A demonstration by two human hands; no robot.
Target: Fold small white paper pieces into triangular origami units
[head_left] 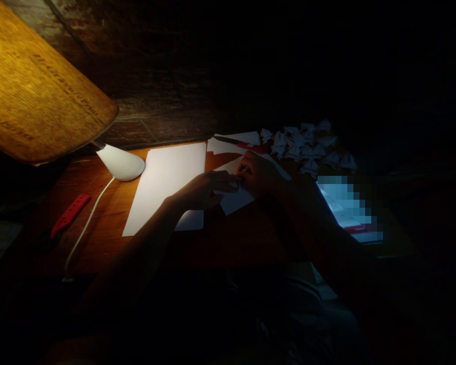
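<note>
My left hand (205, 186) reaches in from the left over a loose piece of white paper (237, 202), fingers bent toward the other hand and closed at the paper. My right hand (256, 172) meets it from the right, its fingers curled, with a bit of white showing between them. The fingertips of both hands come together, and deep shadow hides the exact grip. A white paper stack (175, 177) lies flat under and beyond my left wrist. Just behind my right hand rests a red-handled knife (247, 146) on paper strips (222, 147).
Many small folded paper pieces (300, 144) pile up at the back right. A lit, pixelated screen (344, 203) lies right of my right forearm. On the left stand a lamp base (123, 163) with its shade (45, 86), a white cord (89, 223) and a red power strip (70, 215).
</note>
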